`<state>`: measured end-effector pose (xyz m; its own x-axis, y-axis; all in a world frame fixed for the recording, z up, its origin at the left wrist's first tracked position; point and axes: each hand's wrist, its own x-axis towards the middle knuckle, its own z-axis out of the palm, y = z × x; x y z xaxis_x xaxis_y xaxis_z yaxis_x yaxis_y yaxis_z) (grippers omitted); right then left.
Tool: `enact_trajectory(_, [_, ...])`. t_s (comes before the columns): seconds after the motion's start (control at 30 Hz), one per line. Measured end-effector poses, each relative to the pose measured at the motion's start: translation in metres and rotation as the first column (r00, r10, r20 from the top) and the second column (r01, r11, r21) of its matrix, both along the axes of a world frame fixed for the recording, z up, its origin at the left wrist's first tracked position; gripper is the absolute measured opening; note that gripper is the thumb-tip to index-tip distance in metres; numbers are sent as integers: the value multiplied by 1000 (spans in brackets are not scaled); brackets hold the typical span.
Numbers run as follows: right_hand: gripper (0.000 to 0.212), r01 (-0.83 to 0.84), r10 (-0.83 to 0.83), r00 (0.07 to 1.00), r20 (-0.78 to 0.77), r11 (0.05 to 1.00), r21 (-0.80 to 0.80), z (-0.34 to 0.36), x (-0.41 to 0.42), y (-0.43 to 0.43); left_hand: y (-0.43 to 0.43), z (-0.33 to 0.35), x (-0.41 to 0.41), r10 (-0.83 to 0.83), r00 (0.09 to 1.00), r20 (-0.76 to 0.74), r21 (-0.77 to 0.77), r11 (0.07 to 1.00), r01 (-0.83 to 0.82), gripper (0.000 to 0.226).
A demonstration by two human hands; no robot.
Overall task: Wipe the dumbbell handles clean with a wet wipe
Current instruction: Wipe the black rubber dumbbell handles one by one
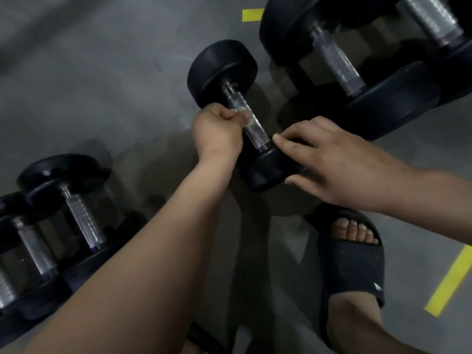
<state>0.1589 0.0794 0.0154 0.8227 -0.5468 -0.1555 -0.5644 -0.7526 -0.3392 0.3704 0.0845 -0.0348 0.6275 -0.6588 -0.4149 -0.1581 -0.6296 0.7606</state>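
I am watching the left hand (217, 129) reaching forward on a straight forearm, fingers curling into a fist round the handle (256, 135) of a black dumbbell (222, 70). A pale, blurred scrap of wet wipe (244, 115) is showing at its knuckles, pressing against the metal. The right hand (332, 159) is coming in from the right, fingers lying over the top of the near weight head (263, 175) and thumb clasping its side, with the forefinger tip touching the inner end of the handle. I cannot tell whether the dumbbell is resting on the floor (102, 85) or hanging just above it.

The floor is showing as bare grey concrete with strips of yellow tape (449, 279) on it. More dumbbells are lying in a row at lower left (84, 223) and larger ones at upper right (339, 65). A foot in a black sandal (352, 267) is standing just beside the near weight head.
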Motion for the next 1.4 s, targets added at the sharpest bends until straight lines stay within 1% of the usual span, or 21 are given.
enact_trajectory(0.07, [80,79,-79,997,2,995,66,-6,-4,0,4,1,4,-51,998,45,-23,998,52,34])
enact_trajectory(0.13, [85,137,-136,991,-18,982,127,-11,-5,6,16,2,1,-185,979,83,17,983,184,33])
enact_trajectory(0.2, [85,157,-156,988,-22,975,155,-14,-4,9,27,4,-4,-317,942,113,78,948,310,25])
enact_trajectory(0.23, [85,162,-161,987,-20,974,156,-14,-4,9,30,6,-5,-343,931,127,83,939,335,21])
enact_trajectory(0.37, [85,154,-153,988,-14,980,128,-12,-1,10,22,13,1,-253,952,171,-30,965,261,27])
enact_trajectory(0.4, [86,145,-144,989,-16,982,118,-12,0,10,20,12,3,-248,948,199,-50,964,263,27])
enact_trajectory(0.47, [86,134,-133,991,-16,985,104,-12,2,12,23,12,5,-307,919,247,-68,941,332,17])
enact_trajectory(0.53, [85,140,-141,990,7,985,102,-13,3,14,31,10,8,-433,849,303,-64,879,472,6])
enact_trajectory(0.57, [85,147,-151,988,24,983,106,-14,3,16,35,10,12,-503,800,328,-64,833,550,6])
enact_trajectory(0.67, [83,176,-188,978,93,977,121,-20,4,21,41,7,24,-678,648,346,-80,667,741,14])
enact_trajectory(0.73, [79,177,-198,967,158,975,137,-22,4,24,39,5,29,-732,568,376,-57,594,803,17])
enact_trajectory(0.8, [72,154,-181,962,202,977,145,-24,1,23,35,4,32,-707,567,423,-39,610,791,19])
enact_trajectory(0.9, [64,131,-163,961,225,980,150,-26,-2,23,33,3,33,-594,657,464,-60,719,692,21])
enact_trajectory(0.93, [63,145,-176,959,223,978,150,-27,0,26,34,3,33,-588,670,453,-63,728,682,21])
enact_trajectory(0.97, [63,162,-193,957,218,975,150,-28,1,30,35,3,32,-617,663,424,-66,709,702,20])
enact_trajectory(1.03, [63,194,-223,954,198,968,158,-30,5,38,40,3,31,-703,607,371,-66,632,772,18])
enact_trajectory(1.1, [62,200,-230,955,187,965,167,-30,8,41,42,5,32,-721,571,392,-45,605,795,18])
enact_trajectory(1.17, [60,183,-212,957,197,971,154,-30,9,40,40,6,36,-658,598,457,-34,659,751,18])
enact_trajectory(1.27, [59,154,-179,962,204,979,132,-29,12,40,37,7,41,-519,683,514,-35,783,621,23])
enact_trajectory(1.33, [59,138,-160,966,205,983,120,-28,15,40,37,8,41,-483,703,522,-23,816,578,26])
enact_trajectory(1.4, [59,124,-146,968,203,985,115,-26,17,40,42,8,40,-492,709,506,-10,818,575,28])
